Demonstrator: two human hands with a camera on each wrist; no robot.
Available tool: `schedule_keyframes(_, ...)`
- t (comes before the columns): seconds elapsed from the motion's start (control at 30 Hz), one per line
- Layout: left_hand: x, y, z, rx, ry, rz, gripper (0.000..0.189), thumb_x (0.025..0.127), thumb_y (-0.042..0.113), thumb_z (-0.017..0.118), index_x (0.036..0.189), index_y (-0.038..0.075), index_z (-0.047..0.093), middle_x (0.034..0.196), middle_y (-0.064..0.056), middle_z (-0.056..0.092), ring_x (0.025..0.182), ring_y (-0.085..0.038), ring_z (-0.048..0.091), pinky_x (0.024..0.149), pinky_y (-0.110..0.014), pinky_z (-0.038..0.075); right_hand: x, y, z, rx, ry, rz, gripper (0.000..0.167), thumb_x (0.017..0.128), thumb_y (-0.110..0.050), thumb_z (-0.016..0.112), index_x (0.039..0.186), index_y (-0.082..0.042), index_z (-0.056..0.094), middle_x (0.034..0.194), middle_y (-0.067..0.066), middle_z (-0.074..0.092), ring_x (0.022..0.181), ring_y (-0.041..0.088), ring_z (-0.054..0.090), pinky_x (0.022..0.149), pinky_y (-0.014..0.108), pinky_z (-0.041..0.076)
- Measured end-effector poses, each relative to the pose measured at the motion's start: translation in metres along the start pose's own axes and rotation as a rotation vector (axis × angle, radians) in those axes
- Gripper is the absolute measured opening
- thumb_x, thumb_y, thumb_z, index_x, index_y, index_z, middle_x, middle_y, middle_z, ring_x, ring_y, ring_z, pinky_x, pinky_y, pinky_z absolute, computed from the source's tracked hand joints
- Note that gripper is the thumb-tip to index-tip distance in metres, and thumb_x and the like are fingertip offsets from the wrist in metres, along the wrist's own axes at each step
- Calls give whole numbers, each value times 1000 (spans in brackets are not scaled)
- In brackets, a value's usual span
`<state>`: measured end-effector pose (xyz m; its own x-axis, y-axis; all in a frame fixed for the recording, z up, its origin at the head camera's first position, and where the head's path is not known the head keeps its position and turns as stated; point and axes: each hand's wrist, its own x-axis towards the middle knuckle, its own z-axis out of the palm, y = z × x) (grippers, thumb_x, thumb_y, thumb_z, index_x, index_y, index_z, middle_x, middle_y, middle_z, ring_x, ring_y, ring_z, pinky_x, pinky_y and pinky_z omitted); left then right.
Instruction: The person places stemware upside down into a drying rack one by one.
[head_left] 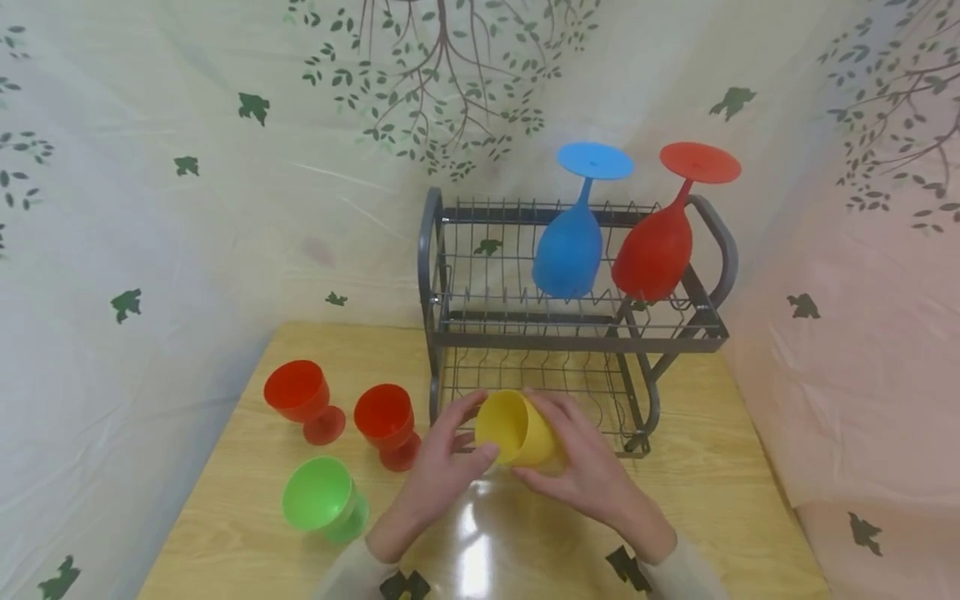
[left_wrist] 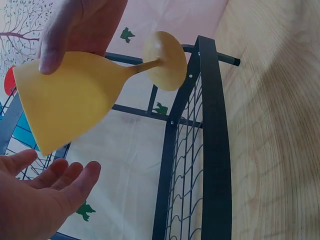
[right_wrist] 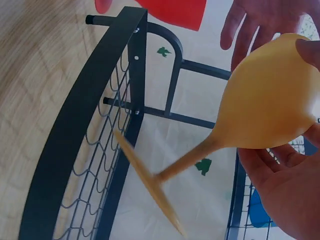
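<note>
We're seeing rack [head_left: 425,258] standing toward back of surface [head_left: 720,475], backdrop [head_left: 360,217] hanging behind. On upper tier [head_left: 517,340]: middle goblet [head_left: 567,254] resting near centre, end goblet [head_left: 654,254] resting right beside it. Left of rack, on surface, we're noting outer cup [head_left: 297,393] standing leftmost, inner cup [head_left: 385,418] standing nearest rack, near cup [head_left: 321,497] sitting before both. Before rack, we're finding front goblet [head_left: 538,442] hovering between left grip [head_left: 444,467] and right grip [head_left: 588,467].

A yellow goblet [head_left: 538,440] shows at six o'clock, blue goblet [head_left: 567,254] at one, red goblet [head_left: 654,255] at two, red cups [head_left: 384,417] at eight, green cup [head_left: 321,497] at seven; the pale backdrop [head_left: 217,242] is leaf-patterned in green.
</note>
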<state>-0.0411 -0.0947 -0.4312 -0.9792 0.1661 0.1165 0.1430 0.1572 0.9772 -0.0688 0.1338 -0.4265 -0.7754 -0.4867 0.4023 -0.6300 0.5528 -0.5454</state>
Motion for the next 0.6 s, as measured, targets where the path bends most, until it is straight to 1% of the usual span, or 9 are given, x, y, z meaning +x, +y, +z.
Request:
schedule_keyframes(0.07,0,2,0,37,-1,-15,72,90,27,75,155,18,46,154,1,49,134,-25,53,103,-44,52,2,0,1,-25,-15,-28,94,74,-37,90,155,-16,47,147,9,51,116,23,59,84,40,60)
schedule_keyframes(0.17,0,3,0,87,-1,-19,76,86,31,78,155,21,47,153,5,49,135,-22,51,103,-46,51,4,0,2,-55,-41,-53,93,74,-37,91,154,-16,49,145,7,51,117,20,57,85,38,60)
schedule_keyframes(0.27,0,4,1,129,9,-17,75,84,35,80,152,23,50,151,5,50,132,-22,52,101,-49,52,6,-1,3,-95,-66,-65,90,73,-39,90,152,-17,52,144,6,51,118,19,54,84,36,59)
schedule_keyframes(0.4,0,1,0,180,20,-17,71,83,38,83,147,27,55,145,5,53,127,-21,54,98,-50,53,7,-3,4,-137,-84,-84,88,73,-41,90,150,-20,53,144,6,51,120,19,53,84,35,58)
schedule_keyframes(0.47,0,1,0,196,27,-18,70,82,38,84,145,28,56,143,6,54,125,-20,55,97,-49,54,7,-3,4,-149,-85,-101,88,73,-41,90,150,-21,52,144,7,52,120,19,53,84,35,58)
schedule_keyframes(0.6,1,1,0,181,37,-9,67,81,35,85,143,27,58,140,6,55,123,-20,56,96,-51,56,9,-3,4,-165,-80,-138,90,72,-40,92,150,-21,51,143,10,52,121,22,54,86,38,58)
